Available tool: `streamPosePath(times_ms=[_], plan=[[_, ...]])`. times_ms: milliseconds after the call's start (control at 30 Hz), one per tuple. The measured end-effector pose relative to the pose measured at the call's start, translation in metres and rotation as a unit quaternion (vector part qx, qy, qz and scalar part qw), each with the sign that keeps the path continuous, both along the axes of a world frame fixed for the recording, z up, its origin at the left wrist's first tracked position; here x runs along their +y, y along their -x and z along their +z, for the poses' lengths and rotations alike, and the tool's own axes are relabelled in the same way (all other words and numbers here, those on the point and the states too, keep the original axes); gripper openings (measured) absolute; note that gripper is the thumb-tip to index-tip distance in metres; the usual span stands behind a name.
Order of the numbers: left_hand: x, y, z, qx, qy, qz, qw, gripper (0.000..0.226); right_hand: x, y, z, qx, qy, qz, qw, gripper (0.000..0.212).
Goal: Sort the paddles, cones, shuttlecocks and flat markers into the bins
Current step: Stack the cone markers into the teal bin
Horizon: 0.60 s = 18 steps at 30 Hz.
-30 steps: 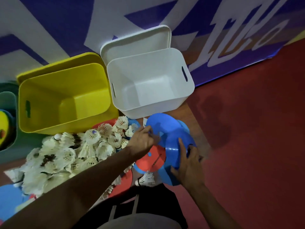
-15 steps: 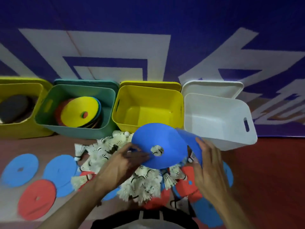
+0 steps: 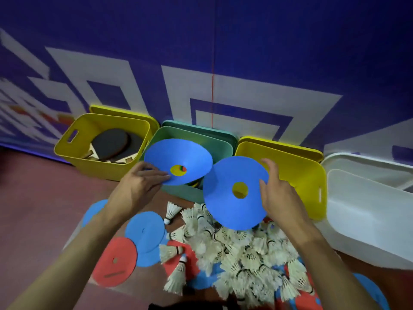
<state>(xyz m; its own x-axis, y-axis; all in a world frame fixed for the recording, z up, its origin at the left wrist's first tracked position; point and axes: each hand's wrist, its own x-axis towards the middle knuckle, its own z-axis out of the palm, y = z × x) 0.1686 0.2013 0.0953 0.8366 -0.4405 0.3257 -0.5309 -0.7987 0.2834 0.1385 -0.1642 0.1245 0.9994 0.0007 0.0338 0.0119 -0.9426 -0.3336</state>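
two blue cones carried up to the green bin

half a second ago both cones overlapped low over the shuttlecock pile (image 3: 243, 253); now the left hand (image 3: 136, 186) pinches one blue cone (image 3: 178, 159) over the green bin (image 3: 223, 146), while the right hand (image 3: 279, 198) holds the second blue cone (image 3: 232, 198) by its rim just beside it. both look ready to drop.

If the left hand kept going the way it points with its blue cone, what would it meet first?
Probably the green bin: the left hand holds the blue cone over its opening, though depth is unclear.
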Motion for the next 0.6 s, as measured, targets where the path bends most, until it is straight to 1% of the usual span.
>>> streamPosePath(times_ms=[67,133,167,233,300,367,433,600], plan=[[0.01,-0.017,-0.004,0.004,-0.005,0.022,1.0,0.03,0.009,-0.008,0.002,0.016,-0.031,0.005,0.999,0.04],[0.012,-0.037,-0.012,0.013,-0.004,0.038,0.999,0.029,0.012,-0.013,0.002,0.008,-0.059,0.011,0.998,0.028],[0.011,-0.047,-0.017,0.02,-0.003,0.036,0.999,0.029,0.011,-0.014,0.001,0.005,-0.072,0.006,0.997,0.025],[0.005,-0.07,-0.032,0.042,-0.009,0.026,0.999,0.028,0.009,-0.013,0.0,0.004,-0.1,-0.01,0.995,0.025],[-0.001,-0.087,-0.049,0.082,-0.022,0.03,0.996,0.025,0.007,-0.009,0.0,0.024,-0.149,-0.031,0.988,0.025],[-0.007,-0.089,-0.063,0.111,-0.029,0.042,0.992,0.032,0.006,-0.006,0.001,0.051,-0.215,-0.043,0.974,0.027],[-0.006,-0.077,-0.072,0.114,-0.035,0.046,0.992,0.039,0.009,-0.005,0.004,0.074,-0.246,-0.038,0.966,0.032],[0.02,-0.016,-0.079,0.135,0.007,0.09,0.987,0.033,0.04,-0.023,-0.011,0.151,-0.195,0.025,0.969,0.054]])
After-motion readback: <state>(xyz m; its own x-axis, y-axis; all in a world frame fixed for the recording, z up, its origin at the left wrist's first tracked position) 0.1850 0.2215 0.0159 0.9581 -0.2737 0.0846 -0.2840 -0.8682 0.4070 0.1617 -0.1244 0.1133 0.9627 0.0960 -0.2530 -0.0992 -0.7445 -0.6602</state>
